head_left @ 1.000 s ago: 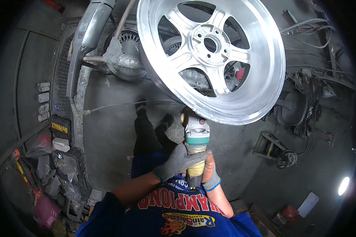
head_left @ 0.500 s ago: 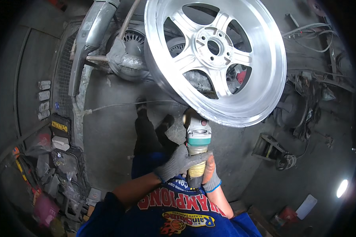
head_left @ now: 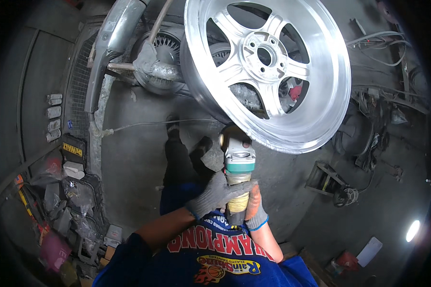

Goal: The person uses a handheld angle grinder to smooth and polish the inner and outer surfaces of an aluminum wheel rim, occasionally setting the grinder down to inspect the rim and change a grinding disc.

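Note:
Both my gloved hands are wrapped round an angle grinder (head_left: 240,165), a silver and teal power tool with yellow tape wound about its body. My left hand (head_left: 216,195), in a grey glove, closes over the tape from the left. From the right, my right hand (head_left: 255,209) grips the rear of the body in a grey and orange glove. The grinder's dark head lies at the lower outer side of a big silver alloy wheel rim (head_left: 268,119); whether they touch is hidden. The rim stands tilted in front of me, with broad spokes and a bolt-holed hub.
Behind the rim lies another wheel (head_left: 163,62) beside a pipe stand and a grey curved metal part (head_left: 111,45). A black tool case (head_left: 74,152) and plastic bags (head_left: 81,196) sit at left. A cable (head_left: 148,125) crosses the floor; a small metal frame (head_left: 324,178) is at right.
The rim appears slightly further right in view. The grinder's head has shifted slightly left against the rim's edge. Both hands keep their grip on the grinder.

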A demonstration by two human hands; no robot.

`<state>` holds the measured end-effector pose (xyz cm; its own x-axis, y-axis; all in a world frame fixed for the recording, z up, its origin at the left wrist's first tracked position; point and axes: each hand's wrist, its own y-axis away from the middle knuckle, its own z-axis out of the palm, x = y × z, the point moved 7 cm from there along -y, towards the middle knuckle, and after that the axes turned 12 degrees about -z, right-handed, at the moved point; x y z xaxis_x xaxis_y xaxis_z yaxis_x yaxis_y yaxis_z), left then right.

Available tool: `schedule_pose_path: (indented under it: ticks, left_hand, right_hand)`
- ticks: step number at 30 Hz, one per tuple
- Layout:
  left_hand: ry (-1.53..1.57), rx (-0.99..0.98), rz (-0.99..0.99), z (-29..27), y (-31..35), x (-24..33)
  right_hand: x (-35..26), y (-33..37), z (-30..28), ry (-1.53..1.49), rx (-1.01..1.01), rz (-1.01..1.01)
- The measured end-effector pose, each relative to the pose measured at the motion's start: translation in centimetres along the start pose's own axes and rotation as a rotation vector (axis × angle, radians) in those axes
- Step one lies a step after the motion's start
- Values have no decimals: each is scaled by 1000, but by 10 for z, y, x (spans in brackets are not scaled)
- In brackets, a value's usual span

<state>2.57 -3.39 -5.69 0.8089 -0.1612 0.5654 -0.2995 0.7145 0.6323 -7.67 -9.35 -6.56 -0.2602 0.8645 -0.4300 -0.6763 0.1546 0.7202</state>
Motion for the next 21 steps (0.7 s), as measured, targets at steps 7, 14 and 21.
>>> schedule_pose_path:
  ticks: [7, 14, 21]
  left_hand:
    - [111, -13, 59, -11, 3, -1]
    - [102, -22, 70, -17, 7, 6]
    - [73, -15, -71, -23, 6, -7]
  right_hand:
    - [5, -5, 3, 67, 18, -16]
    - [6, -11, 10, 98, 95, -45]
    - [1, -12, 39, 80, -43, -14]
